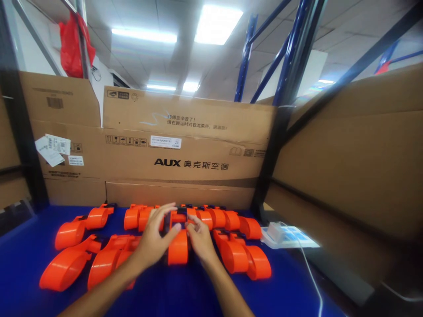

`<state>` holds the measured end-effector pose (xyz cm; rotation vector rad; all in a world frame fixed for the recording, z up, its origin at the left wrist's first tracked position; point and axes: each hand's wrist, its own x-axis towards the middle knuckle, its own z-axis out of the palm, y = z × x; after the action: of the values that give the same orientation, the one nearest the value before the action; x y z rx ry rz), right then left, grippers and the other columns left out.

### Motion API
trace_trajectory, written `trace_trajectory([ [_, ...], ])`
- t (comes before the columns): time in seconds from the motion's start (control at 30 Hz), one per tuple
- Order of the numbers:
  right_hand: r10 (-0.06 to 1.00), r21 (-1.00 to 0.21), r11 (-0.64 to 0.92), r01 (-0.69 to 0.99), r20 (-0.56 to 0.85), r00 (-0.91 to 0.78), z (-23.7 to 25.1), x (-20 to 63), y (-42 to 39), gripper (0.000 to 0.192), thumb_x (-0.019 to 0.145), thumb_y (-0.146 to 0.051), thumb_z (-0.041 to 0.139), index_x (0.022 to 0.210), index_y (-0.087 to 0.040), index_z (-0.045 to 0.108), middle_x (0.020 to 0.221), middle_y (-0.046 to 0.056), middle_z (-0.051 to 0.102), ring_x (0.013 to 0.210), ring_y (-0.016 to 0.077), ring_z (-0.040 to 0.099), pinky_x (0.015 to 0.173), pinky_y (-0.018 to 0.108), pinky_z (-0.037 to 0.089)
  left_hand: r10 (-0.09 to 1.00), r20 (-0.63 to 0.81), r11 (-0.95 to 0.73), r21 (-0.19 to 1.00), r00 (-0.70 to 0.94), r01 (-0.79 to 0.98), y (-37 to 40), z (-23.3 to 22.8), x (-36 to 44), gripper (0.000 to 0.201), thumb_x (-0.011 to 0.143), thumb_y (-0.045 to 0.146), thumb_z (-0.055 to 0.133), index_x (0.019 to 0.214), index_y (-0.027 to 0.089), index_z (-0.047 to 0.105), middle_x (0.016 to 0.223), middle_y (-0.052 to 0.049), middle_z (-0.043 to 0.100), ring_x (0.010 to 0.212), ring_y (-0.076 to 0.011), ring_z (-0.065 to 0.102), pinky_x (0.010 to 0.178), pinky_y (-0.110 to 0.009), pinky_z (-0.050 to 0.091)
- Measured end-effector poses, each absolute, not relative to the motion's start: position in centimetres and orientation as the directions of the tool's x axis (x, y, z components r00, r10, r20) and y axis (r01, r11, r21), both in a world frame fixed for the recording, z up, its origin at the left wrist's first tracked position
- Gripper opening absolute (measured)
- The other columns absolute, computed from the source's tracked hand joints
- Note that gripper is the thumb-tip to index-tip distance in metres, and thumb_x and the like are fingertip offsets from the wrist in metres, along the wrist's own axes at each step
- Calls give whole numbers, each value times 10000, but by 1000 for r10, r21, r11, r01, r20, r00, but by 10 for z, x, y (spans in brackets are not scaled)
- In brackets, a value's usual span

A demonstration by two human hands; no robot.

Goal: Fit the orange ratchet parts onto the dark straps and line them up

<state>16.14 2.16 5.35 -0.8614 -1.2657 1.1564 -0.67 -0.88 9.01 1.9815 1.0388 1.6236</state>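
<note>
Between my hands is an orange plastic ring-shaped piece (178, 247) with a dark part at its far end. My left hand (155, 237) is on its left side, fingers stretched forward and thumb apart, the thumb tip close to the piece. On the right side, my right hand (200, 237) has bent fingers, with thumb and fingertips pinched at the piece's edge. Similar orange pieces with black ends lie around: a pair to the right (234, 256), a back row (217, 218), and several at the left (68, 268).
The blue tabletop (165, 295) is backed by a cardboard panel (185, 145), with another cardboard sheet (350, 167) at the right. A dark rack post (269, 167) stands at the back right corner. Beside it lie a white power strip (297, 237) and a cable (310, 268).
</note>
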Motion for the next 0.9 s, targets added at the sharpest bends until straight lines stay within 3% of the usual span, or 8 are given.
trace_trajectory([
  [0.07,954,-944,281,-171,294,-54,55,161,20,427,771,-429,667,1094,-150,641,654,-2,640,571,157,569,547,260,446,820,543,-529,839,-181,125,5,80,4,418,767,401,736,1158,268,669,1237,-93,634,1190,-284,538,1034,-422,371],
  [0.1,951,-941,295,-166,307,-47,55,160,20,416,770,-436,674,1074,-153,650,677,7,652,607,166,584,580,271,460,872,438,-450,893,-219,-7,11,75,10,427,741,425,756,1124,251,681,1184,-90,655,1148,-276,566,1014,-406,387],
  [0.2,946,-939,319,-132,324,-17,54,159,21,391,768,-438,685,1032,-149,668,721,25,670,663,177,599,632,285,472,977,186,-211,906,-104,-368,20,64,25,371,692,497,779,903,201,705,935,-62,705,929,-249,647,871,-349,462],
  [0.3,945,-940,326,-105,328,-1,52,159,23,363,778,-443,665,984,-144,671,709,23,664,623,165,574,606,278,457,993,102,-117,837,-58,-534,16,63,34,371,641,508,813,775,194,669,770,-19,688,761,-218,653,749,-308,483],
  [0.53,957,-961,276,3,275,-93,49,159,21,198,799,-351,582,735,-164,593,563,-38,544,462,103,443,462,219,327,988,50,-123,824,-144,-554,13,55,31,373,610,491,840,727,195,647,693,30,633,679,-165,594,679,-259,461],
  [0.7,944,-933,326,151,313,-100,50,158,15,198,773,-258,526,592,-196,471,501,-57,453,442,94,414,436,203,276,981,96,-169,849,-167,-500,19,43,23,386,578,469,862,720,169,667,687,26,616,667,-148,563,660,-240,440],
  [0.9,921,-886,389,252,375,-105,55,160,14,242,772,-250,488,551,-204,402,499,-60,377,461,85,358,445,203,231,986,97,-152,842,-132,-518,17,42,23,376,600,472,853,699,167,657,650,38,592,613,-129,537,613,-232,421],
])
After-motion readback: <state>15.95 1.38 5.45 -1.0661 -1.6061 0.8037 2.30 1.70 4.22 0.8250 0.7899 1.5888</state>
